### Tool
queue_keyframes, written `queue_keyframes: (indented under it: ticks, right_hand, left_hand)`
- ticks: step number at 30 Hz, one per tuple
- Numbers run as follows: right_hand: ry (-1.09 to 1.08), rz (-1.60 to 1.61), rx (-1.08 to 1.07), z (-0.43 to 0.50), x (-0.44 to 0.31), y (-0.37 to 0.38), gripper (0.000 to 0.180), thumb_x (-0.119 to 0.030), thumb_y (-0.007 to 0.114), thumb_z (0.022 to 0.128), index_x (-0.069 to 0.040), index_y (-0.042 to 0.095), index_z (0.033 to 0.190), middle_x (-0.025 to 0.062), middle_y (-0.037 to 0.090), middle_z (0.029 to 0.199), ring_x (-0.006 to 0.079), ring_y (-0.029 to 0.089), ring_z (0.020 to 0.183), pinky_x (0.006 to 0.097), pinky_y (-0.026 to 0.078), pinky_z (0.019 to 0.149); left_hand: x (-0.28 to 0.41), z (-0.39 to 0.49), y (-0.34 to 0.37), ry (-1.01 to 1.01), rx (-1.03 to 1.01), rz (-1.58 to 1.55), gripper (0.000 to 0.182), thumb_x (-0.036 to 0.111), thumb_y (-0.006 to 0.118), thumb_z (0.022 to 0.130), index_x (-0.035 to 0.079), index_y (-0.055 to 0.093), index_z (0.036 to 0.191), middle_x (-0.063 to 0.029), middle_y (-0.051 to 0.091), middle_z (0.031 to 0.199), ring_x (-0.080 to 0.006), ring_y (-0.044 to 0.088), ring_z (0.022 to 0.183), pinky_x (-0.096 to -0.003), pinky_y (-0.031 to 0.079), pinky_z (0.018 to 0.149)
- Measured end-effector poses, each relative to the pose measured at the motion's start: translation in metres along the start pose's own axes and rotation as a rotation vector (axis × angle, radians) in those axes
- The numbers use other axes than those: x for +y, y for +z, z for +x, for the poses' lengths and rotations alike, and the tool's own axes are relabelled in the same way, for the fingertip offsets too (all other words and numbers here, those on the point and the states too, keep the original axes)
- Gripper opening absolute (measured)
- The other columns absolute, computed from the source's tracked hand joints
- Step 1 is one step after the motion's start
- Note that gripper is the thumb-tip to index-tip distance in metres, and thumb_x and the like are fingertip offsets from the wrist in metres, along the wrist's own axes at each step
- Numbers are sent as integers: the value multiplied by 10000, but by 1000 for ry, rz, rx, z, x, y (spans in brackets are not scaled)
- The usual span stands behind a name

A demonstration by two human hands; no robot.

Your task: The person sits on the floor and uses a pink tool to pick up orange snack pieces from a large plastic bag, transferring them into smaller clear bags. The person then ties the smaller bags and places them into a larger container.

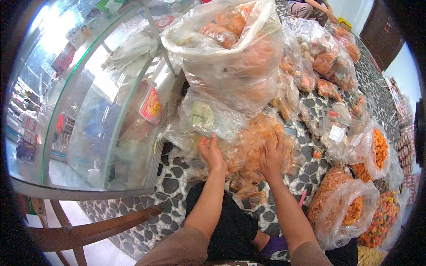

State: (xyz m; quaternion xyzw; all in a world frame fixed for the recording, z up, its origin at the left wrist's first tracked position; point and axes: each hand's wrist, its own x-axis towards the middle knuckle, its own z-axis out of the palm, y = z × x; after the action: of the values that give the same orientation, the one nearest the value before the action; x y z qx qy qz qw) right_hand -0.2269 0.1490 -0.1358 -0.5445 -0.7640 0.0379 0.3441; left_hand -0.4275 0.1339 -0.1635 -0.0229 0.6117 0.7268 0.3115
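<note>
My left hand point(212, 153) is turned partly palm up, its fingertips at the lower edge of a clear plastic bag point(229, 126) with a green printed label point(202, 116). I see nothing held in it. My right hand point(273, 156) lies with extended fingers against a heap of small clear packets of orange snacks point(248, 153); no single packet shows in its grasp. Directly beyond the heap stands a large clear sack point(233, 73), its rim rolled down, with orange packed bags point(221, 33) inside.
A glass display case point(90, 99) borders the left side, above a brown wooden frame point(100, 229). Open bags of orange snacks point(352, 211) and multicoloured snacks point(382, 216) stand right. More filled bags point(327, 53) line the pebble-patterned floor point(169, 183). A person point(309, 10) sits far back.
</note>
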Motion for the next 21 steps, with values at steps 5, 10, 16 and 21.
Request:
queue_keyframes:
  ticks: [5,10,16,21]
  right_hand:
    - [226,43,-104,-6,13,15,407,-264,602,1019,-139,604,1407,297,371,1526,475,386,1404,526,327,1149]
    - [279,4,-93,-29,15,-1,442,-277,622,999,-194,583,1431,287,397,1508,469,421,1377,544,369,1122]
    - [371,64,-35,-48,18,-27,445,-291,605,1015,-187,562,1446,280,449,1450,461,445,1343,537,383,1110]
    - [420,50,-49,-53,14,-40,454,-314,572,1039,-162,555,1465,282,458,1430,440,463,1325,506,365,1126]
  left_hand:
    - [-19,-4,2,315,16,307,360,220,751,921,65,608,1213,-112,556,1294,-269,490,1194,-441,326,1072]
    - [-20,-42,6,714,-126,544,352,213,769,880,72,635,1173,-130,551,1327,-331,433,1331,-510,278,1124]
    - [-28,-92,1,766,-350,623,393,242,792,849,107,647,1189,-159,500,1403,-373,381,1381,-538,245,1157]
    - [-29,-90,-10,776,-379,704,422,279,798,839,135,649,1207,-156,443,1466,-397,321,1419,-570,219,1165]
